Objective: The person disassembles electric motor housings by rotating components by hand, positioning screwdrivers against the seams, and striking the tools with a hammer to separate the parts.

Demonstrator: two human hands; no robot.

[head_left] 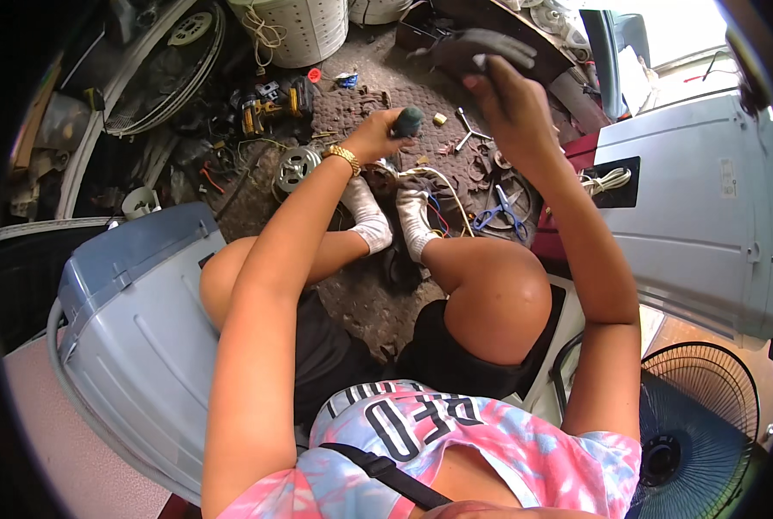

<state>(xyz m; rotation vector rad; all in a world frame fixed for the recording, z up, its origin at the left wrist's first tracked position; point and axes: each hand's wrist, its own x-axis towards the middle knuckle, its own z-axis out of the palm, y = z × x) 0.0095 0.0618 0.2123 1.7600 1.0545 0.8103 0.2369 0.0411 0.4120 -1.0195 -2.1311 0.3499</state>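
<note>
My left hand (376,138), with a gold watch or bracelet at the wrist, is wrapped round a dark green, round-ended handle (408,121). The lower part of this tool is hidden by the hand. Under it, between my socked feet, lies a small metal part (381,169) with a pale cord (450,183) and thin coloured wires. Raised higher at the right, my right hand (514,104) has its fingers curled. Past its fingertips is a dark grey, smeared shape (482,50); it seems gripped, but its kind is unclear.
Blue-handled scissors (501,213), a three-armed metal wrench (468,131) and a yellow power drill (265,108) lie on the floor. A white perforated tub (298,30) stands beyond. Grey plastic housings (136,329) flank me; a black caged fan (698,424) is at lower right.
</note>
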